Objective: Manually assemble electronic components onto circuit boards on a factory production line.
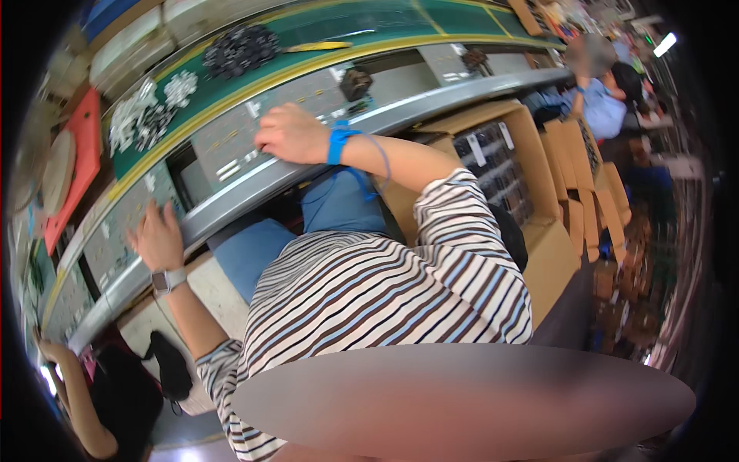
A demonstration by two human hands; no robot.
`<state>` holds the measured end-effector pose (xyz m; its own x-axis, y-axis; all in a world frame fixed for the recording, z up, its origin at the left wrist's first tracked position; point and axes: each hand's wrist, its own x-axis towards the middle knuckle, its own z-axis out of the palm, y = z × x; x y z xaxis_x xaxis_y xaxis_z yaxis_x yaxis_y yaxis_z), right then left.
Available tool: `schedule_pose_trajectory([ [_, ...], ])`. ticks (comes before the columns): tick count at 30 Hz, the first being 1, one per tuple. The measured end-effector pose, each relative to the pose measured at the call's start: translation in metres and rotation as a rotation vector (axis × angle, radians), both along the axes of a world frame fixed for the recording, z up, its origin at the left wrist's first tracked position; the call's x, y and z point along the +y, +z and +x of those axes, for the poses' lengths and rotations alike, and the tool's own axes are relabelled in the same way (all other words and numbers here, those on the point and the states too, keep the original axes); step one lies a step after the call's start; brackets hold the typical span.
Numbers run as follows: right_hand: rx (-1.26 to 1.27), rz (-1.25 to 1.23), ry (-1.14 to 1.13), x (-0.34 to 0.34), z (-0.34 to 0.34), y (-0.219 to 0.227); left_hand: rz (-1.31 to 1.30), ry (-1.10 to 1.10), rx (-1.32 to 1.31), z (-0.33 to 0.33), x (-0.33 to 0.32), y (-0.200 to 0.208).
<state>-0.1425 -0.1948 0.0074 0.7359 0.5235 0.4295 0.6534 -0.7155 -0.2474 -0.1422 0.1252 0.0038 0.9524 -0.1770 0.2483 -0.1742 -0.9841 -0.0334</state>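
My left hand [158, 239] is over a grey board [115, 215] on the line at the left, with its fingers apart and nothing seen in them. My right hand [292, 135] is at the near edge of another grey board [223, 137] that carries small yellow marks. Its fingers are curled inward, and their tips hide whatever may be between them. Small white pieces [228, 170] lie on this board, left of the right hand. A blue wrist strap [336, 145] with a cord is around my right wrist. A dark blocky part [356, 83] stands beyond it on the line.
A metal rail [239, 192] runs along the line's near side. Heaps of white parts [138, 119] and black parts [242, 50] lie on the green belt [308, 27], near a yellow tool [317, 46]. An open carton [543, 165] stands at my right. Co-workers [604, 108] sit either side.
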Motion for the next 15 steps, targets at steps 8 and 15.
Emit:
schedule_pose_trajectory([
  [8, 0.082, -0.013, 0.007, -0.002, -0.005, 0.008, -0.312, -0.436, -0.135, -0.034, -0.071, 0.018],
  [15, 0.114, -0.048, -0.013, -0.002, -0.005, 0.011, -0.348, -0.502, -0.123, -0.041, -0.095, 0.003],
])
